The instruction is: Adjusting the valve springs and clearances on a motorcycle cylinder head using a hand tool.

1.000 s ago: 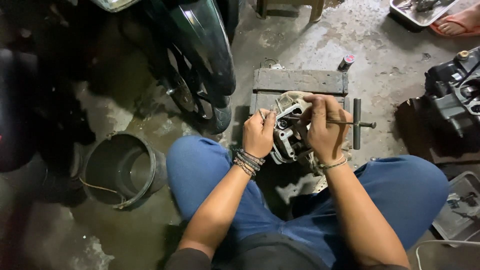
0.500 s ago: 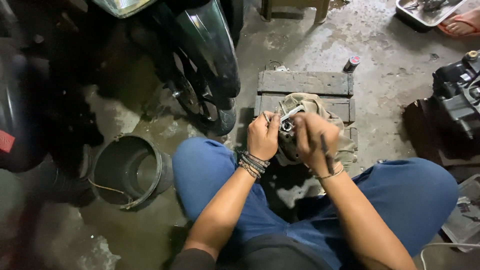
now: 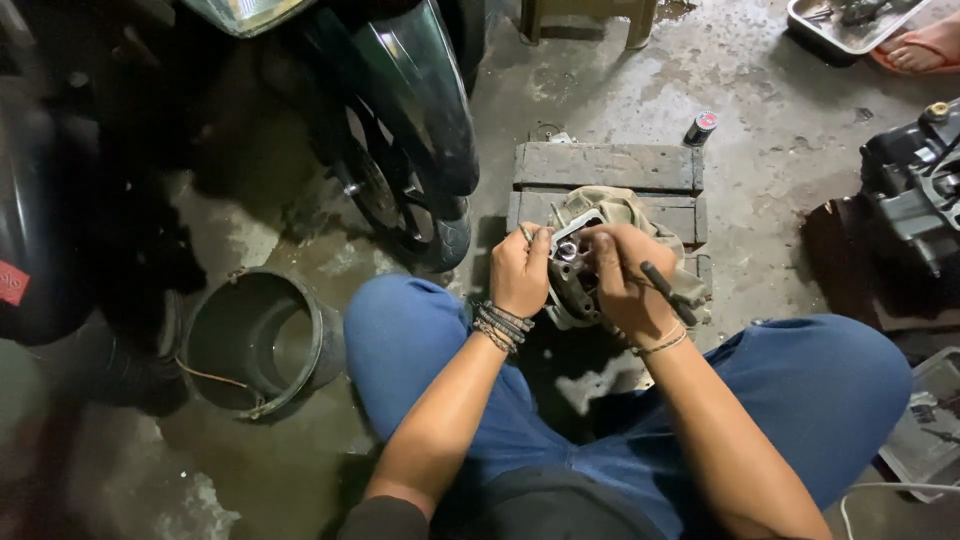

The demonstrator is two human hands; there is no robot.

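A grey metal engine part (image 3: 575, 275) rests on a cloth over a low wooden pallet (image 3: 610, 168) between my knees. My left hand (image 3: 520, 270) grips the part's left side, with bracelets at the wrist. My right hand (image 3: 622, 280) presses on the part's top with thumb and fingers, and a dark tool handle (image 3: 668, 293) sticks out of it toward the right. What the fingertips touch is hidden.
A motorcycle front wheel and fender (image 3: 410, 150) stand at the left. A dark bucket (image 3: 262, 340) sits on the floor beside my left knee. A small can (image 3: 700, 128) stands behind the pallet. A black engine (image 3: 915, 200) is at right, a tray (image 3: 850, 22) and another person's foot (image 3: 925, 50) at top right.
The T-shaped tool that stood out to the right a second ago has swung in, and only its handle shows in my right hand. Both hands have closed in on the part.
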